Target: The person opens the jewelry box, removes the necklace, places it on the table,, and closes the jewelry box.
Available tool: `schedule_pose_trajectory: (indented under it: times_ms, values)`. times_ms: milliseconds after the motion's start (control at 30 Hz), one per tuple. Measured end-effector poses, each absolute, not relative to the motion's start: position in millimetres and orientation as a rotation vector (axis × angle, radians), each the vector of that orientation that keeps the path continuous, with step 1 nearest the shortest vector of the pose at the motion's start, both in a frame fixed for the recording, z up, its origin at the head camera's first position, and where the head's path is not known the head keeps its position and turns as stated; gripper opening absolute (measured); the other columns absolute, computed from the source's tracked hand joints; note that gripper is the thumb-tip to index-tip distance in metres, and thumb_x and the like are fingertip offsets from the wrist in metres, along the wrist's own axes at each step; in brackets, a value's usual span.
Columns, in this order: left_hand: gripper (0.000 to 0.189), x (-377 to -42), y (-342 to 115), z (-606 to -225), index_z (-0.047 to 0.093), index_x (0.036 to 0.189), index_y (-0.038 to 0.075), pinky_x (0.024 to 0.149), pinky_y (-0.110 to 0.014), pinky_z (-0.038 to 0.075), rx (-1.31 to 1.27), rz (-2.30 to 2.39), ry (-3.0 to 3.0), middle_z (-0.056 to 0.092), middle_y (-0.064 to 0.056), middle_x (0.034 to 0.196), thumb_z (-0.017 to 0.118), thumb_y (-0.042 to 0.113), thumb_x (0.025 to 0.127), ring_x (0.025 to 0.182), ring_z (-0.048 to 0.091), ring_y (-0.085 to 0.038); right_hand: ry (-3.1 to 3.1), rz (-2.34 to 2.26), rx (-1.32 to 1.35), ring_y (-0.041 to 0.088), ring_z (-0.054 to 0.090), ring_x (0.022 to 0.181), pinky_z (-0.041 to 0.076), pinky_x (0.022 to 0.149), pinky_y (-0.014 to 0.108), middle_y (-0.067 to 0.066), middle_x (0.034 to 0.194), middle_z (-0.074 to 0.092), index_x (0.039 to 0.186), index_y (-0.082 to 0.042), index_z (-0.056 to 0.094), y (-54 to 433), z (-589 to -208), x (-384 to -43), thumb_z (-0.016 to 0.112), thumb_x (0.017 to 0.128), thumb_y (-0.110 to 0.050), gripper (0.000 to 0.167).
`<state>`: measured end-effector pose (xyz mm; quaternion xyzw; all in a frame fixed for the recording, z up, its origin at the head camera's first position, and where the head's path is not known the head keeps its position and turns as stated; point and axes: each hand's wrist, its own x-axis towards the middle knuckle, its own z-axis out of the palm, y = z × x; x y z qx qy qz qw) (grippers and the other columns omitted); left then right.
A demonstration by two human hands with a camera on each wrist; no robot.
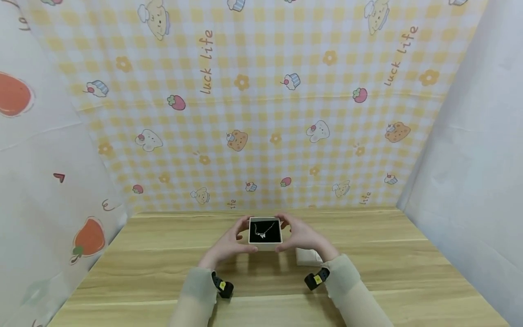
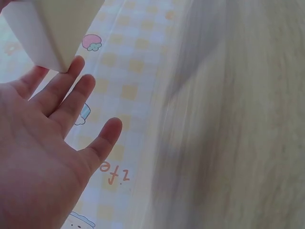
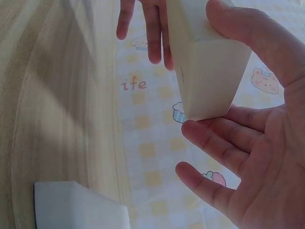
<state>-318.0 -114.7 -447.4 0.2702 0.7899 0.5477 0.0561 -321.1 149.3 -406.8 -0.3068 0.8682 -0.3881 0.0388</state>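
Note:
A small white jewelry box (image 1: pixel 264 246) is held up off the wooden table between both hands, its open side facing the head camera. On its black lining lies a thin silver necklace (image 1: pixel 263 235) with a small pendant. My left hand (image 1: pixel 230 241) grips the box's left side, thumb at the near edge and fingers at the far edge. On the opposite side, my right hand (image 1: pixel 301 235) pinches it the same way. The right wrist view shows the box's outer wall (image 3: pixel 217 76) between thumb and fingers; in the left wrist view, fingertips touch the box (image 2: pixel 52 33) corner.
A white box lid (image 1: pixel 307 257) lies on the wooden table (image 1: pixel 163 272) under my right forearm; the right wrist view shows that lid (image 3: pixel 78 205) at lower left. A yellow checked cloth (image 1: pixel 261 113) hangs behind the table, with white cloth at both sides.

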Motion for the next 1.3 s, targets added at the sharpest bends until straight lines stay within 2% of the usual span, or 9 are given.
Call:
schedule_pose_trajectory:
  times_ms: [267,800,1300]
  values:
    - [0.084,-317,-118,-444,0.035,0.146,0.011,0.106,-0.059,0.028,0.847,1.638,2.41,0.047,-0.013,0.141,0.081,0.02,0.077,0.135,0.036,-0.034,2.67,-1.135,-0.923,0.025,0.051,0.113,0.044,0.09,0.044,0.01,0.131,0.052,0.142,-0.002,0.043,145,-408,-323,0.087,0.066,-0.027,0.091]
    - [0.096,-314,-119,-446,0.031,0.148,0.006,0.109,-0.061,0.021,0.782,1.536,2.463,0.04,-0.016,0.147,0.085,0.023,0.071,0.136,0.032,-0.037,2.654,-1.056,-0.894,0.033,0.05,0.118,0.044,0.094,0.049,0.016,0.136,0.049,0.142,0.002,0.04,142,-413,-321,0.085,0.069,-0.024,0.09]
    - [0.09,-315,-124,-448,0.04,0.144,0.015,0.107,-0.063,0.023,0.836,1.4,2.489,0.043,-0.003,0.146,0.088,0.029,0.068,0.136,0.033,-0.034,2.648,-0.987,-0.895,0.033,0.052,0.117,0.044,0.095,0.048,0.016,0.136,0.05,0.141,0.002,0.041,139,-422,-321,0.089,0.067,-0.032,0.094]
